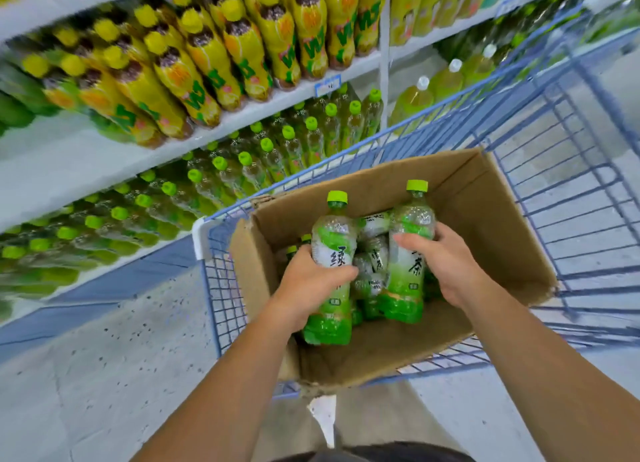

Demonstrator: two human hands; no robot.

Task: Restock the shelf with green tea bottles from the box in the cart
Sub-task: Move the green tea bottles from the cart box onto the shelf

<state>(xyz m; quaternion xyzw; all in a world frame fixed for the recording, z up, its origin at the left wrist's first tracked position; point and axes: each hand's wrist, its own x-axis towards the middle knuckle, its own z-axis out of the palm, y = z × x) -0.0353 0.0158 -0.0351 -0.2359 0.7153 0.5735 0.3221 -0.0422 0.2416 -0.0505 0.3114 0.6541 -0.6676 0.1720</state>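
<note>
From the head camera we see our left hand [304,281] wrapped around the middle of one green tea bottle [330,271], its cap up and its base low in the cardboard box [491,219]. Our right hand [446,264] clasps a second bottle [407,254] from the side, also upright. More bottles lie between and beneath them. The box sits in the blue wire cart [571,184], beside the shelf [104,171] already lined with green-capped bottles [242,171].
</note>
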